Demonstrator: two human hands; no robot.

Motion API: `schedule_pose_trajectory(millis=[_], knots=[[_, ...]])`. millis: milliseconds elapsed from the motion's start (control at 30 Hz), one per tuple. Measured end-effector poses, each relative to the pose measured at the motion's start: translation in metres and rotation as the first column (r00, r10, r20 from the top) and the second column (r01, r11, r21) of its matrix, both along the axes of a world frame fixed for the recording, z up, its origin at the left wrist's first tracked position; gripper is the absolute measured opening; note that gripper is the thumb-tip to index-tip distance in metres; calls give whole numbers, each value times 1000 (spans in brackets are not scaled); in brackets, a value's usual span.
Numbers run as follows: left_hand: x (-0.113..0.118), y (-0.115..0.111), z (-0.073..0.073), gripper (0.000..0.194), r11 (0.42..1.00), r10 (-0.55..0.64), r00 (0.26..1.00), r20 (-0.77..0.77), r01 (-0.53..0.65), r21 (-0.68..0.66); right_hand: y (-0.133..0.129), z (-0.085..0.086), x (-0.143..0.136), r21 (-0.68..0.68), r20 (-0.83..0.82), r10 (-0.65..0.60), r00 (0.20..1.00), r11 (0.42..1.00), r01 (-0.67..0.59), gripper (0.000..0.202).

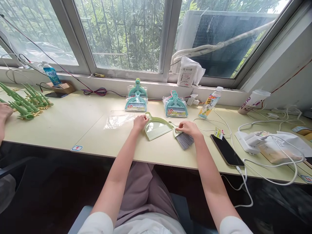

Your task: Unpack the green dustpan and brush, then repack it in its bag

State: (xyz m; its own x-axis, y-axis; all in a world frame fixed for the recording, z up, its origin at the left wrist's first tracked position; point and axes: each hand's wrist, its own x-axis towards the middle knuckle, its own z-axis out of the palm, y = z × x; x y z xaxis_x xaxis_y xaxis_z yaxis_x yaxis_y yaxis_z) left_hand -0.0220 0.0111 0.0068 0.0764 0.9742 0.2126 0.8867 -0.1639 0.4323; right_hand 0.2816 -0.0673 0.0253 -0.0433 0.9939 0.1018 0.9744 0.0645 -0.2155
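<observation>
Here, both of the person's hands rest on a long pale desk (73, 123) below a window. The left hand (139, 123) lies closed over the ring handle of a pale green dustpan (156, 128), which lies flat near the middle of the desk with its wide mouth turned to the near right. The right hand (188, 128) is just right of the pan, fingers curled down on the pale green back of a small brush (183, 139) whose grey bristles fan out toward the near edge; whether it truly grips the brush or only presses on it cannot be told. Brush and dustpan lie just beside each other, the two hands apart.

Left of the dustpan, a clear plastic bag (118, 119) lies flat. Farther back, against the sill, are two lots of teal dustpan sets in wrappers: a left stack (136, 100) and a right stack (175, 106). Right of those a drink bottle (210, 102) leans tilted, and near the right hand a dark phone (227, 150) lies face up, with white cables (265, 162) and a white charger (251, 143) beyond it. At the far left lies a heap of green plastic spikes (24, 100), with another person's hand (5, 112) beside it, and a blue-labelled bottle (51, 73) stands on the sill
</observation>
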Motion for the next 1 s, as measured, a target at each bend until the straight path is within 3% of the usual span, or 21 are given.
schedule_pose_trajectory(millis=[233, 400, 533, 667, 767, 867, 1000], knots=[[-2, 2, -5, 24, 998, -63, 990, -129, 62, -7, 0, 0, 2, -78, 2, -37, 999, 996, 37, 21], [8, -3, -7, 23, 995, -101, 979, -178, 104, 8, 2, 2, 7, 15, -57, -79, 995, 997, 80, 19], [33, -20, -7, 27, 986, -157, 968, -198, 164, 21, 4, 3, 2, 97, -210, 60, 976, 995, -40, 19], [58, -42, -5, 32, 976, -210, 956, -206, 217, 12, 4, -4, -17, 106, -227, 210, 951, 976, -190, 19], [66, -51, -6, 39, 921, -378, 910, -170, 388, 29, 4, -9, -33, 109, -188, 256, 948, 965, -238, 16], [66, -54, -5, 40, 820, -563, 817, -125, 571, 39, 2, -11, -41, 110, -179, 271, 946, 961, -254, 13], [61, -55, 1, 27, 772, -624, 774, -108, 632, 70, 2, -9, -41, 76, -200, 272, 941, 962, -262, 15]])
